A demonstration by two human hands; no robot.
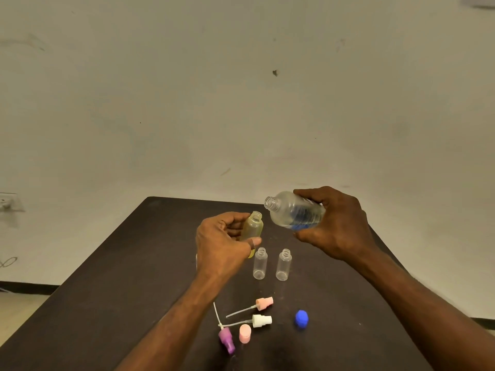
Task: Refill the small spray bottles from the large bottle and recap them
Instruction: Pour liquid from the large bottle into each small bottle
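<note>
The large bottle is lying tilted in the right hand, whose fingers are wrapping round its body; its uncapped mouth is pointing to ten o'clock, just above and beside the open neck of a yellowish small spray bottle. The left hand is gripping that small bottle upright, off the worktop, thumb across its front. No stream is showing between the two mouths, so pouring looks about to begin or paused; how full the yellowish bottle is I cannot tell.

Just below, toward six o'clock, two clear small bottles are standing uncapped and appear empty, side by side and apart. Nearer still, the tops are lying loose: a pink spray head, a white spray head, a purple spray head, a pink cap, and at three o'clock from these the blue cap of the large bottle.

As a judgement, the task is sitting early: everything is opened, at most one bottle is being filled, two refills and all recapping are remaining.
</note>
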